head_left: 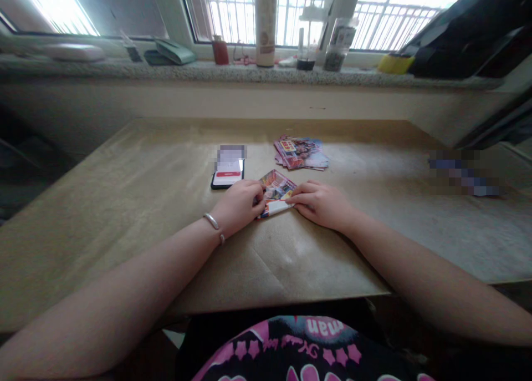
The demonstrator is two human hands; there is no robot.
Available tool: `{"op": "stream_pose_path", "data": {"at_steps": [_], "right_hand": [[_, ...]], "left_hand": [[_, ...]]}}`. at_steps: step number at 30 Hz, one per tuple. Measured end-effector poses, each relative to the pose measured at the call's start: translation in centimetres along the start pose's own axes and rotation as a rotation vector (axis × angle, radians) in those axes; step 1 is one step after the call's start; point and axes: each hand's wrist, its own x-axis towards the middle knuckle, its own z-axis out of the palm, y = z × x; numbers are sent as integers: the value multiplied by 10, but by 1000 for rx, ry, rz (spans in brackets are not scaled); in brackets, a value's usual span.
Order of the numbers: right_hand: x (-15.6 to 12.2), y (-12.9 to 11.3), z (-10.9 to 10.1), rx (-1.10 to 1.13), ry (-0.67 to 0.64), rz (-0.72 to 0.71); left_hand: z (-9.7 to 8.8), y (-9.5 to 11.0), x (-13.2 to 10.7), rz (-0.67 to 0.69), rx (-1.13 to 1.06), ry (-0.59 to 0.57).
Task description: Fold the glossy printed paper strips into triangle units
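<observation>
A colourful printed paper sheet [276, 191] lies partly folded on the brown table [124, 203], its white underside showing along the near edge. My left hand [239, 204] presses on its left side with fingers curled down onto it. My right hand [322, 202] pinches the folded edge at its right side. A silver bangle sits on my left wrist.
A phone [228, 173] with a lit screen lies just beyond my left hand. A stack of colourful printed sheets [301, 152] rests farther back. The windowsill behind holds a tall cylinder [266, 23], a red cup [220, 52], bottles and a yellow object [394, 64].
</observation>
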Motion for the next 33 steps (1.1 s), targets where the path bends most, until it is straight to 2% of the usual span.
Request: {"op": "stream_pose_path", "data": {"at_steps": [13,20,24,33], "right_hand": [[0,-2,-2,-27,-7,9],[0,-1,-1,-40,2,2],[0,-1,-1,-37,-8,5],[-1,0,0,-55,-2,-10]], "left_hand": [[0,-1,1,-38,19,12],[-3,0,-5,156,72,66],[-9,4,-9,257,181,-12],[-13,6,-12,324,304,-79]]}}
